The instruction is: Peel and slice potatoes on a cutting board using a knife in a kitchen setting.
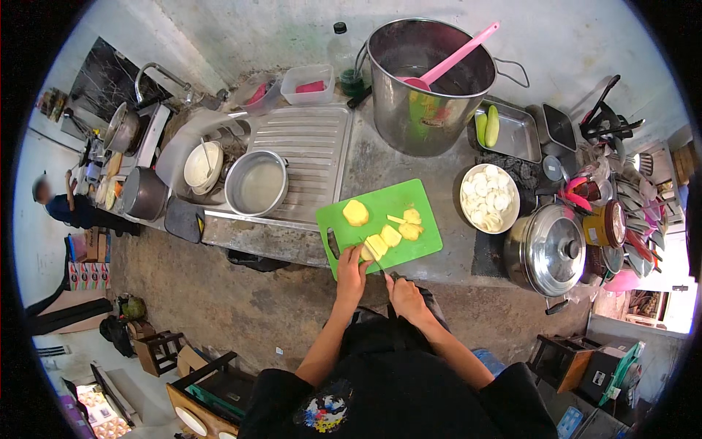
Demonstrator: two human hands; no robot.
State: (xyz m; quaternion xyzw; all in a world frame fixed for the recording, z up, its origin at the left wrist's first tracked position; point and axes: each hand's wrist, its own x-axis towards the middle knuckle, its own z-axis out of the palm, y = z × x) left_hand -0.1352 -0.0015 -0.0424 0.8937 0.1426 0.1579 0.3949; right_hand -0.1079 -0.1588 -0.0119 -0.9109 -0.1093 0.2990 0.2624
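My right hand (407, 298) grips a kitchen knife (377, 260), its blade lying across a cut piece of peeled yellow potato (375, 247) near the front edge of a green cutting board (422, 197). The fingers of my left hand (351, 273) press on that piece from the left, close to the blade. Farther back on the board sits a larger peeled potato (356, 213). To the right of the blade are a potato chunk (390, 236) and a cluster of smaller cut pieces (411, 228). My right hand hides the knife's handle.
A metal pot of liquid (256, 184) stands on the sink's drainboard (301, 131). Behind the board rises a large steel stockpot (433, 120) with a pink ladle (460, 55). Rightward are a bowl of pale round pieces (490, 196) and a lidded pot (548, 252). A person (71, 203) stands far left.
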